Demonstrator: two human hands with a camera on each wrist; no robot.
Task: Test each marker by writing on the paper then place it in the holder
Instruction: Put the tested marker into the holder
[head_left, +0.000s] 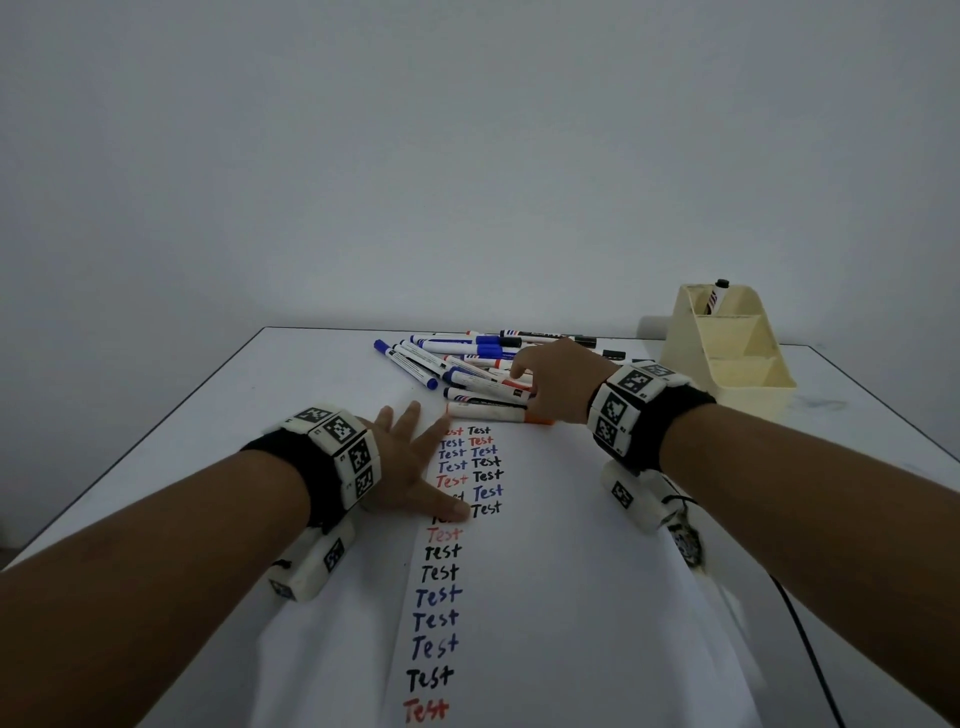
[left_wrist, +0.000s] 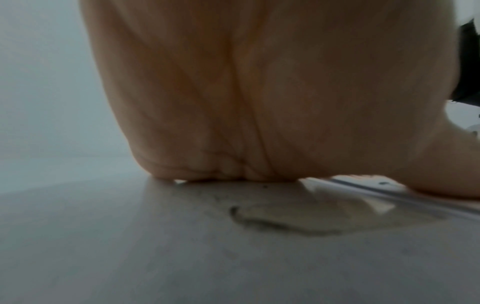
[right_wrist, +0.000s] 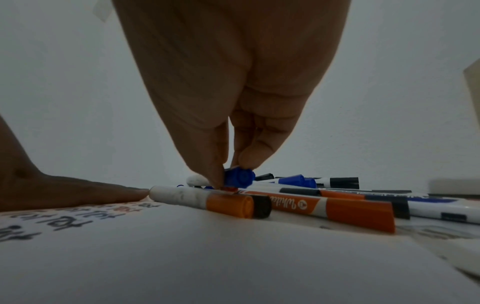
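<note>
1. The left hand lay flat, fingers spread, on the paper, covering some "Test" words.
2. The right hand pinched a blue-capped marker in the pile; its barrel was hidden.
3. The holder stood far right, one marker inside.

My markers look like smooth, slightly glossy plastic, the paper under my palm is matt white, the holder is dull cream plastic, and the table has a smooth, faintly reflective finish.
</note>
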